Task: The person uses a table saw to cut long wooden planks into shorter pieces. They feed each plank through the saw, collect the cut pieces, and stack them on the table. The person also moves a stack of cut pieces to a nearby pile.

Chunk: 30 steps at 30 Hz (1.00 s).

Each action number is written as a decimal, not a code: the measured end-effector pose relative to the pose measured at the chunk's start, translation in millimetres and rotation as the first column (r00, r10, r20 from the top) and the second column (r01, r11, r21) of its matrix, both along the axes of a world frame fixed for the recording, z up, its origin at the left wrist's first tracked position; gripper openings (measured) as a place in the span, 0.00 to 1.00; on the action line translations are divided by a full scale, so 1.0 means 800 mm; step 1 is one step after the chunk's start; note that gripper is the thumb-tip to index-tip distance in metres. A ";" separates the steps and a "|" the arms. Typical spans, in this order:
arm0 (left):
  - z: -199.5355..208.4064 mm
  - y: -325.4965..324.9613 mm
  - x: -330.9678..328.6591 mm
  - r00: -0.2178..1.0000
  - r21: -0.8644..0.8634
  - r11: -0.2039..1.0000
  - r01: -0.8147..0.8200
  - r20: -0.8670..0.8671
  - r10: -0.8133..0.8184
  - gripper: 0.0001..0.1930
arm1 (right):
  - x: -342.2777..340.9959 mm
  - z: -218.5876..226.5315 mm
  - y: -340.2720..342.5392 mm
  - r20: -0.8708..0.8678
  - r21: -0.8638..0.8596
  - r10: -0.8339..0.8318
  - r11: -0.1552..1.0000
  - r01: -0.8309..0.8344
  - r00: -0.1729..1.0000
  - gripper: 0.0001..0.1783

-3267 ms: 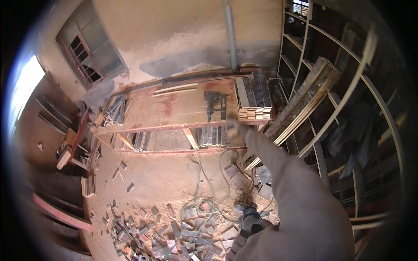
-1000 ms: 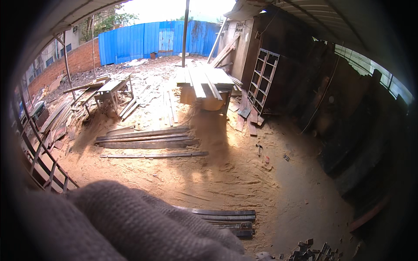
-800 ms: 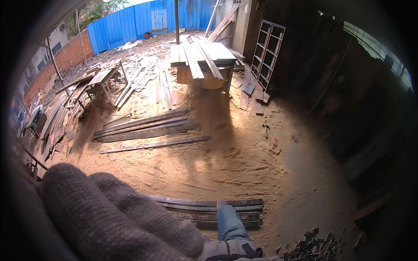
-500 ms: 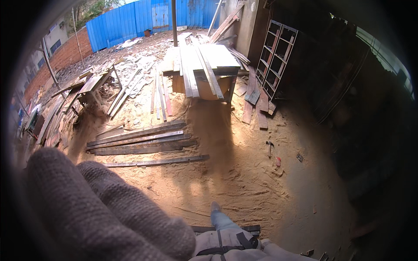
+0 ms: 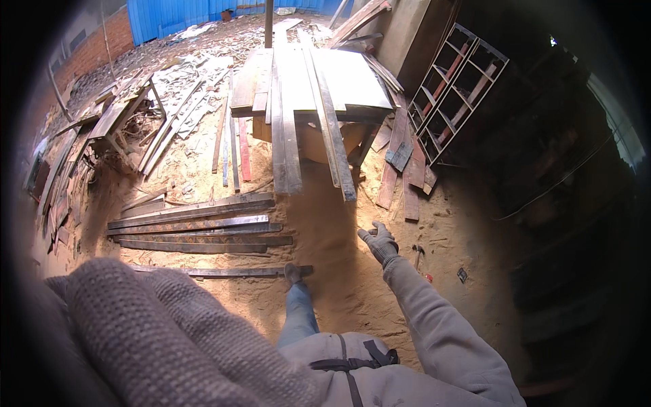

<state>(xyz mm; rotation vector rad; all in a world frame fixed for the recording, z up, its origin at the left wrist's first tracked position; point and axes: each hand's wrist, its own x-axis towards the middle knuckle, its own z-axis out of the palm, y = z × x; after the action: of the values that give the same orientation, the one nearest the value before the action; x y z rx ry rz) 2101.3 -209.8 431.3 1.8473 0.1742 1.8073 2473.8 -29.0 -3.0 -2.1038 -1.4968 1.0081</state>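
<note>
My right hand (image 5: 382, 244), in a grey knit glove, reaches forward over the sawdust, its fingers apart and holding nothing. It is nearest the overhanging ends of the long boards (image 5: 328, 129) on the table (image 5: 356, 78). Very close up at the lower left looms my left hand (image 5: 169, 332) in the same kind of glove; its fingertips run out of clear sight, so its grip is hidden. Several dark boards (image 5: 196, 226) lie on the ground ahead to the left. A hammer (image 5: 418, 256) rests on the floor beyond my right forearm.
A metal rack (image 5: 456, 88) leans at the right beside reddish planks (image 5: 409, 173). More boards are heaped around a low bench (image 5: 115, 122) at the left. One separate board (image 5: 217, 272) lies across the ground by my foot. A small dark object (image 5: 462, 275) is right of the hammer.
My right arm has come into view and stretched forward. My foot has stepped ahead to the single board, and the table looks nearer. The left hand stays close up at lower left.
</note>
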 end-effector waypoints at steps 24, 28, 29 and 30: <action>-0.354 0.462 0.067 0.952 -0.963 -0.006 -0.270 -0.268 0.150 0.39 | -0.098 0.026 0.280 -0.902 -0.396 -0.281 0.842 -0.366 0.329 0.35; -0.535 0.440 0.117 0.980 -0.951 -0.281 -0.127 -0.076 -0.185 0.58 | -0.104 0.001 0.290 -0.682 -0.228 0.176 0.870 -0.436 0.709 0.41; -0.561 0.430 0.132 0.976 -0.975 -0.214 -0.064 -0.016 -0.218 0.59 | -0.101 0.001 0.292 -0.630 -0.294 0.190 0.839 -0.458 0.753 0.43; -0.577 0.428 0.135 0.966 -0.993 -0.093 -0.073 -0.047 -0.256 0.59 | -0.101 0.005 0.299 -0.671 -0.241 0.204 0.849 -0.470 0.713 0.42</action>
<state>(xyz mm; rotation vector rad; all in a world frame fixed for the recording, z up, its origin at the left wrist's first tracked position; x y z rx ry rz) 2209.2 132.8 -30.2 0.7388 1.1477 0.6688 2392.6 210.5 1.3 -1.4396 -1.4168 2.0713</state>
